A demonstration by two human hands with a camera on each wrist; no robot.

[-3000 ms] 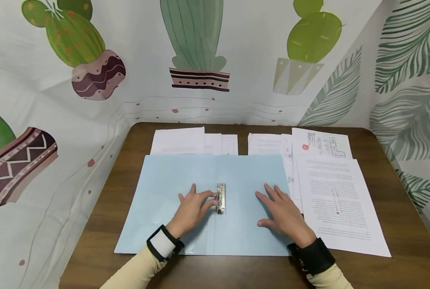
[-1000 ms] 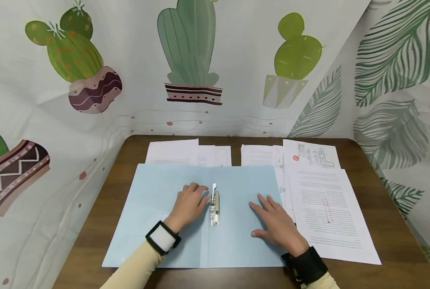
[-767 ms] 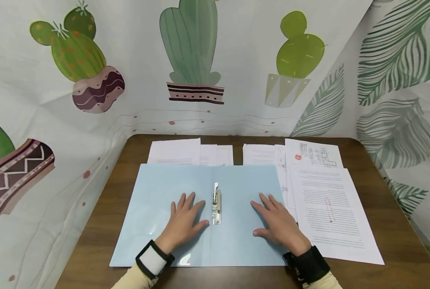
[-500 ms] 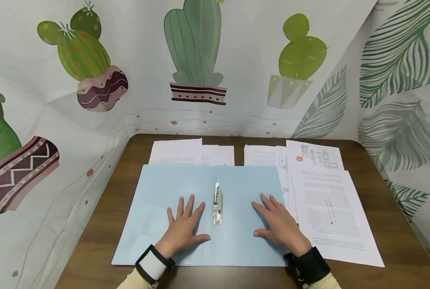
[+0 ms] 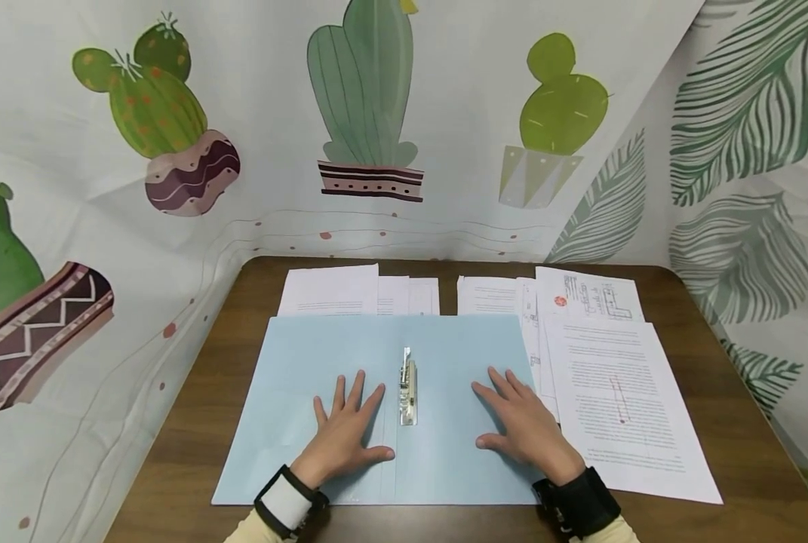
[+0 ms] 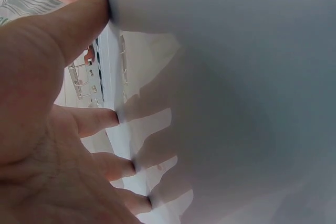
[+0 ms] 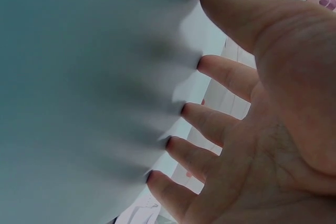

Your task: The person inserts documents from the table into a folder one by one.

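Observation:
A light blue folder [image 5: 444,471] lies spread flat in the head view, with a metal ring clip [image 5: 409,392] at its spine. A lever on the clip sticks up at its far end. My left hand [image 5: 339,441] rests on the left cover with fingers spread, its thumb near the spine just below the clip. On the right cover rests my right hand [image 5: 529,430], fingers apart too. Both wrist views show fingertips of the left hand [image 6: 47,124] and right hand [image 7: 262,129] touching the glossy cover. Neither hand holds anything.
Several sheets of paper [image 5: 329,289] stick out behind the folder at left, and more printed sheets [image 5: 488,294] at right. A printed page [image 5: 621,407] lies right of the folder, over a drawing with a red stamp [image 5: 587,294]. Beneath is a brown wooden table [image 5: 193,422].
My left hand pinched the clip at first; its lever then stood up. The left hand has let go, moved left and nearer, and spread its fingers on the cover. My right hand has stayed put.

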